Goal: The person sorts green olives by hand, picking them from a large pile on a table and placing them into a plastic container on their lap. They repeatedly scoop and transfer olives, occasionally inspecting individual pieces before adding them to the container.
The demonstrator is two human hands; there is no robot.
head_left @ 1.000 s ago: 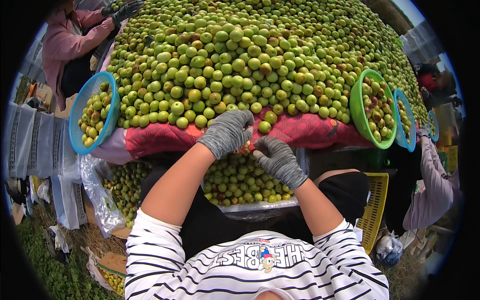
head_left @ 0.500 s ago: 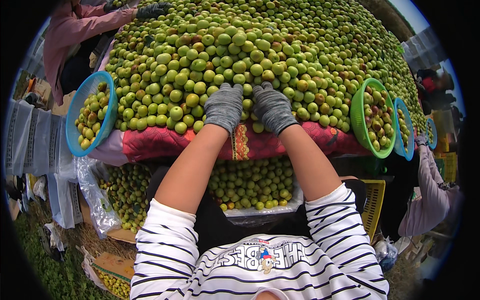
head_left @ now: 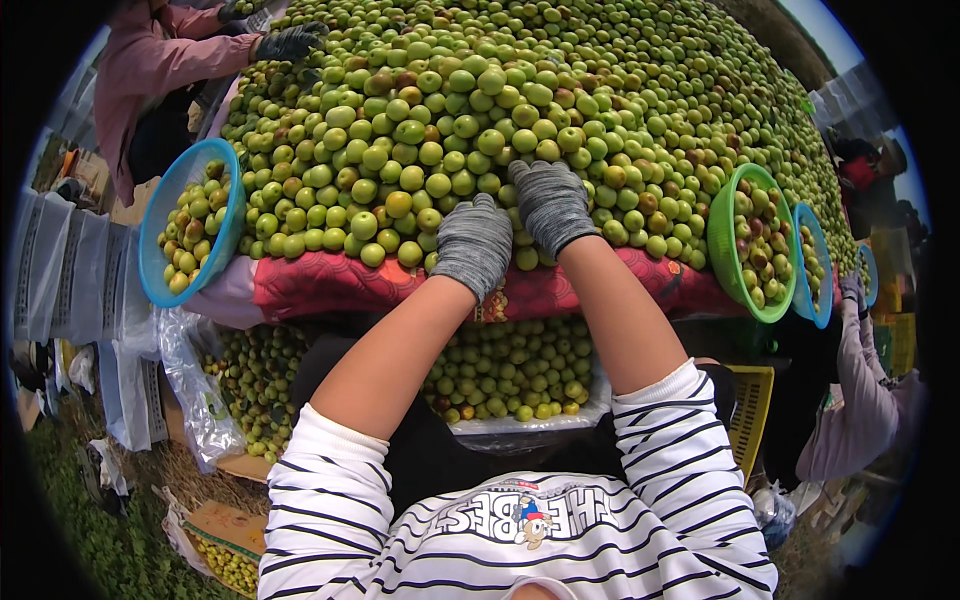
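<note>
A large heap of green jujubes [head_left: 400,150], some flushed reddish brown, slopes down toward me over a red patterned cloth [head_left: 330,282]. Both my hands wear grey knit gloves at the heap's near edge. My left hand [head_left: 474,242] is closed, knuckles up, low by the cloth, its fingertips turned under and hidden. Slightly higher and to its right, my right hand [head_left: 552,205] curls its fingers down among the fruit. Whatever either hand grips is concealed beneath the gloves. Below the cloth edge, between my forearms, a lined white crate [head_left: 530,424] holds more jujubes.
A blue basket [head_left: 232,215] of fruit stands left; a green basket [head_left: 716,235] and further blue baskets [head_left: 803,300] line the right edge. A co-worker's gloved hand [head_left: 290,42] touches the heap at upper left. Another person's sleeve [head_left: 860,390] shows at right, near a yellow crate [head_left: 750,420].
My left hand has drawn nearer to me and to the right. My right hand has shifted slightly right and up. The co-worker's hand at upper left has moved left and nearer.
</note>
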